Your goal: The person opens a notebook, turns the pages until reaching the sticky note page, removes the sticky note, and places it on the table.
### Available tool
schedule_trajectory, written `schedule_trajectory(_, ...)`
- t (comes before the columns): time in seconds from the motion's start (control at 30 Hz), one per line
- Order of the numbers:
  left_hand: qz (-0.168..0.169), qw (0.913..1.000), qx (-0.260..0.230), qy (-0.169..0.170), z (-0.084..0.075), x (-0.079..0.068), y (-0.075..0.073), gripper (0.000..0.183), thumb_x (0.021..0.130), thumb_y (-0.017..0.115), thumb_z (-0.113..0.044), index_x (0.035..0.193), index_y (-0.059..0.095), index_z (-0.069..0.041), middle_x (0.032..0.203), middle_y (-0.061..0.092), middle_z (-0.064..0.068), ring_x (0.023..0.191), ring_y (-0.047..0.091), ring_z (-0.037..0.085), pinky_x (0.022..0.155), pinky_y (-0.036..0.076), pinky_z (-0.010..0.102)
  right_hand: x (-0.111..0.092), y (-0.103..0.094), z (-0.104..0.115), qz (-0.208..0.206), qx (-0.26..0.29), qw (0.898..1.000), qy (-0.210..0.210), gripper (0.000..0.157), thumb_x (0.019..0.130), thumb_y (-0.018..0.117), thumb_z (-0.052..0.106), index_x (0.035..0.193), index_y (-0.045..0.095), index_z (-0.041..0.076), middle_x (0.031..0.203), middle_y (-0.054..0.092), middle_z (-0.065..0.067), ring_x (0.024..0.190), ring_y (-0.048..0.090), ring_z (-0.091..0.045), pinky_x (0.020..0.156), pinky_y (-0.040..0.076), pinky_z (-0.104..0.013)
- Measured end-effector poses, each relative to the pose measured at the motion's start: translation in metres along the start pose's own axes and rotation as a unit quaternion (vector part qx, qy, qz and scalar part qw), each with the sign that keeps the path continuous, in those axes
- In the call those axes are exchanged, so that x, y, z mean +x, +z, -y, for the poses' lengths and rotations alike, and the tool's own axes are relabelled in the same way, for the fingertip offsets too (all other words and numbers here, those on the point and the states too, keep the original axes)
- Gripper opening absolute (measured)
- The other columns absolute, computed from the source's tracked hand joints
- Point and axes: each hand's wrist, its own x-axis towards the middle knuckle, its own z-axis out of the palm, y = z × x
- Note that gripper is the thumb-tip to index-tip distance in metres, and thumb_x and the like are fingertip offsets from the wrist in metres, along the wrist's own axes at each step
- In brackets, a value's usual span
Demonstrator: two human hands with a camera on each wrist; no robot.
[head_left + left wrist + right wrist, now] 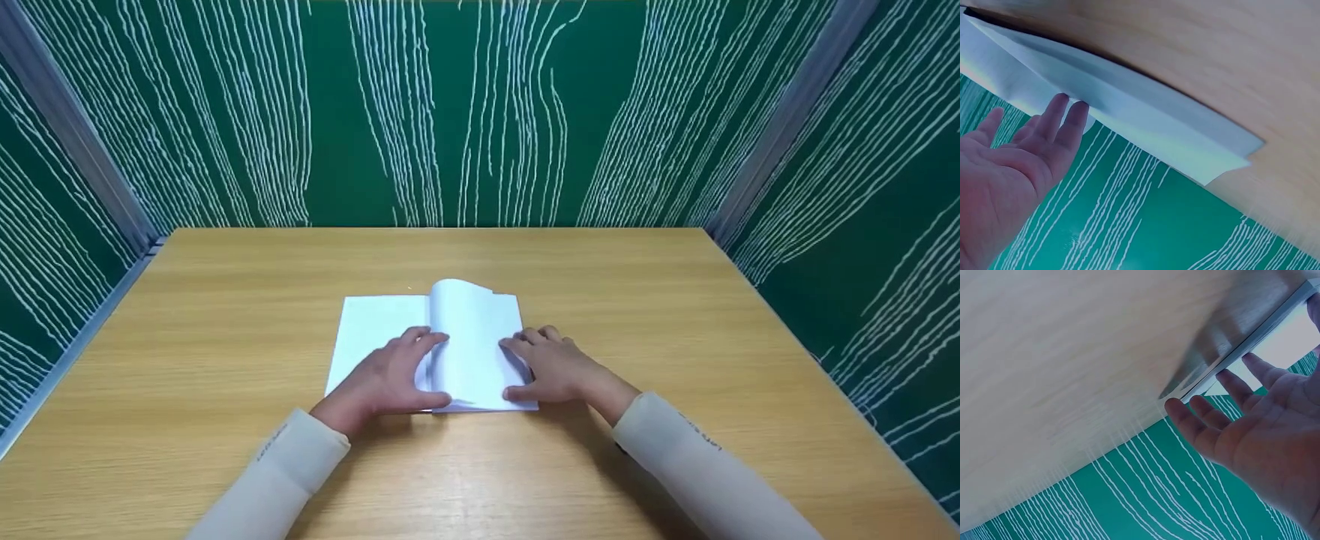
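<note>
An open book (386,322) with blank white pages lies on the wooden table. One curled leaf (469,330) arches up beside the spine and over the right half. My left hand (394,371) reaches across the left page, its index finger and thumb right at the leaf's bend. In the left wrist view, extended fingertips (1078,107) come up against the page. At the book's right side, my right hand (551,367) has its fingers spread, with index finger and thumb over the page's edge. The right wrist view shows fingertips (1221,374) along the book's thick edge.
The wooden table (225,300) surrounds the book on all sides. Green panels (337,112) with white wavy lines stand behind and at both sides, joined by grey metal posts (795,97). Light sleeves (292,457) cover both forearms.
</note>
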Motion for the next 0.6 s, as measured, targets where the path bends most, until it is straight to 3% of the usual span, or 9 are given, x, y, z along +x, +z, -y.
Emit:
schedule_trajectory(0.3, 0.011, 0.9998, 0.008, -0.012, -0.0023, -0.0001, 0.0014, 0.093, 0.063, 0.071, -0.069, 0.145, 0.038, -0.038, 0.155, 0.031, 0.000, 0.132, 0.044, 0.028, 0.102, 0.042, 0.055, 0.0026, -0.0013, 0.0059, 0.021, -0.021, 0.999, 0.012, 0.075, 0.083, 0.063, 0.051, 0.149, 0.035, 0.028, 0.152, 0.037, -0.010, 0.138, 0.030, -0.038, 0.108, 0.030, -0.062)
schedule_trajectory(0.6, 0.003, 0.9998, 0.017, -0.011, -0.0031, 0.0005, 0.0018, 0.094, 0.063, 0.069, -0.074, 0.144, 0.038, -0.041, 0.156, 0.029, -0.001, 0.134, 0.042, 0.028, 0.105, 0.039, 0.056, 0.0023, -0.0024, 0.0057, 0.012, -0.009, 1.000, 0.014, 0.082, 0.081, 0.065, 0.058, 0.149, 0.035, 0.024, 0.153, 0.037, -0.010, 0.138, 0.031, -0.037, 0.108, 0.030, -0.062)
